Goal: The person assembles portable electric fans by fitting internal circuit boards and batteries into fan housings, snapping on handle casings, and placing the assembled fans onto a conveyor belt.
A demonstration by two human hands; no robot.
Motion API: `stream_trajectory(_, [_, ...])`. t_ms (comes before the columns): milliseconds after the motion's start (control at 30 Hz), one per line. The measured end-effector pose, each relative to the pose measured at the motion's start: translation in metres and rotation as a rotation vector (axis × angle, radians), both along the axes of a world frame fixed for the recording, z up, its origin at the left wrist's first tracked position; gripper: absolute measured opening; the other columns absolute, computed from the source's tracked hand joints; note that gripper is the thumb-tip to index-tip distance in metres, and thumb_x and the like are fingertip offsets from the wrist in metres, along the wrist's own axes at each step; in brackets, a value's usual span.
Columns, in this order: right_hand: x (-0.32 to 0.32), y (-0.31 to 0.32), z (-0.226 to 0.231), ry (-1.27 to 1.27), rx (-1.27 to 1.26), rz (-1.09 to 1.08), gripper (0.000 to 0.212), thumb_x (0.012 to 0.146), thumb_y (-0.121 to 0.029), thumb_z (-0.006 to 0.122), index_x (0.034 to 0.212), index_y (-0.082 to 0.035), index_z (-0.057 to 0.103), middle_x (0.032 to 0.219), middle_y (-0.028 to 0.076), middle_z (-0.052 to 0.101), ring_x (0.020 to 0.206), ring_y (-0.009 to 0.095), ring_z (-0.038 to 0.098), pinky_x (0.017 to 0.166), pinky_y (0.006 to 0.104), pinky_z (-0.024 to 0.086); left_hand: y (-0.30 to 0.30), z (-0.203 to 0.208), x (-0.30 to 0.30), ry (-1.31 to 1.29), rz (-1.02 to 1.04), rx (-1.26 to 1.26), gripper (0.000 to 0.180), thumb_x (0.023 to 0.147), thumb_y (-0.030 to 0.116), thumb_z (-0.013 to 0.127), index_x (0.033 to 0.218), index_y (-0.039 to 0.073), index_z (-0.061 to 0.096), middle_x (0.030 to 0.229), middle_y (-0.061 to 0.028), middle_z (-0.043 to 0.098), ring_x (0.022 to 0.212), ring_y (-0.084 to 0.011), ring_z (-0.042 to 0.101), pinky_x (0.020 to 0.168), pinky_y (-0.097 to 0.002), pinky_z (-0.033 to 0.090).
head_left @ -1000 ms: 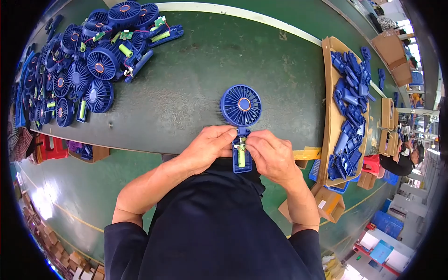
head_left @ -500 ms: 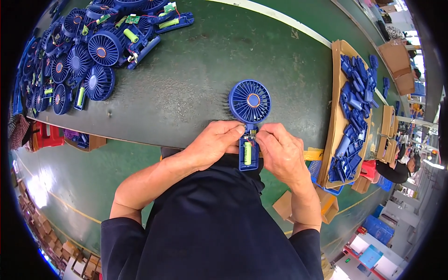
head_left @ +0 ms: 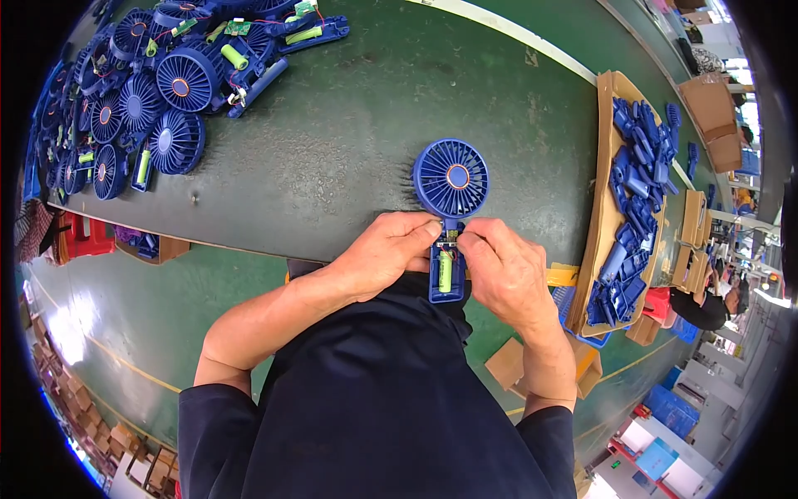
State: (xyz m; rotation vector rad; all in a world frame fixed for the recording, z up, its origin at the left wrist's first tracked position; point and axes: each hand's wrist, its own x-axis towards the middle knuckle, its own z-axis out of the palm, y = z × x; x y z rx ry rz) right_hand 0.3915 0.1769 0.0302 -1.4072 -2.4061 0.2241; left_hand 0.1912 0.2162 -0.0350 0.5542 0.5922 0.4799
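A blue handheld fan (head_left: 451, 179) lies face up at the near edge of the table, its handle pointing toward me. The handle is uncovered: a green battery cell (head_left: 445, 273) sits in its lower part, with a small circuit board (head_left: 451, 236) and thin wires above it. My left hand (head_left: 386, 254) grips the handle from the left, thumb on its upper edge by the board. My right hand (head_left: 505, 266) is closed at the right edge, thumb and forefinger pinched together beside the board. Whatever lies between those fingertips is hidden.
Several blue fans (head_left: 184, 79) with exposed cells and boards are heaped at the table's far left. On the right, a cardboard tray (head_left: 600, 166) holds many blue plastic covers (head_left: 636, 200). Below it stand open cardboard boxes (head_left: 509, 366). A red stool (head_left: 87, 237) is under the left edge.
The fan appears slightly farther right in the picture, as the whole view has shifted a little. Both hands keep nearly the same hold around the handle.
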Motion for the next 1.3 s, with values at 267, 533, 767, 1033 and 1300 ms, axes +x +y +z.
stream_trajectory(267, [0.002,0.006,-0.008,0.08,-0.028,0.052,0.02,0.078,0.0,0.069,0.098,0.0,0.066,0.102,0.009,0.062,0.078,0.025,0.07,0.059,0.0371,0.057,0.004,0.009,-0.001,0.03,0.014,-0.052,0.034,0.111,0.024,0.05,0.124,-0.005,0.061,0.115,-0.0093,0.067,0.105,-0.0168,0.067,0.098,-0.0365,0.057])
stream_trajectory(533, [-0.005,0.0,-0.019,0.414,0.058,-0.129,0.014,0.083,-0.004,0.076,0.095,-0.001,0.069,0.097,0.01,0.066,0.073,0.027,0.069,0.061,0.0371,0.057,-0.004,0.004,0.005,0.097,0.093,-0.003,0.028,0.108,0.024,0.056,0.118,-0.001,0.064,0.107,-0.004,0.067,0.099,-0.011,0.065,0.088,-0.0318,0.057])
stream_trajectory(767, [-0.027,-0.019,-0.03,0.343,0.171,-0.261,0.022,0.077,-0.004,0.084,0.095,-0.003,0.072,0.092,0.009,0.065,0.075,0.026,0.066,0.062,0.0356,0.054,-0.01,0.001,0.008,0.095,0.17,0.07,0.026,0.108,0.025,0.058,0.118,0.001,0.063,0.103,-0.0002,0.065,0.091,-0.0063,0.062,0.082,-0.0263,0.055])
stream_trajectory(1033, [-0.045,-0.015,-0.031,0.705,-0.006,-0.502,0.026,0.082,0.005,0.074,0.106,0.0,0.068,0.103,0.012,0.064,0.078,0.019,0.064,0.07,0.0324,0.054,-0.012,0.001,0.007,0.03,0.245,0.109,0.032,0.109,0.025,0.055,0.128,-0.001,0.059,0.113,-0.006,0.068,0.101,-0.0101,0.065,0.089,-0.0308,0.057])
stream_trajectory(1300, [-0.043,-0.008,-0.042,0.965,-0.511,-0.618,0.029,0.096,-0.002,0.057,0.124,0.004,0.06,0.094,0.005,0.063,0.08,0.009,0.058,0.073,0.0257,0.05,-0.015,-0.001,0.007,0.071,0.21,0.282,0.032,0.11,0.023,0.054,0.132,-0.001,0.058,0.111,-0.0019,0.066,0.1,-0.0075,0.062,0.087,-0.0282,0.055])
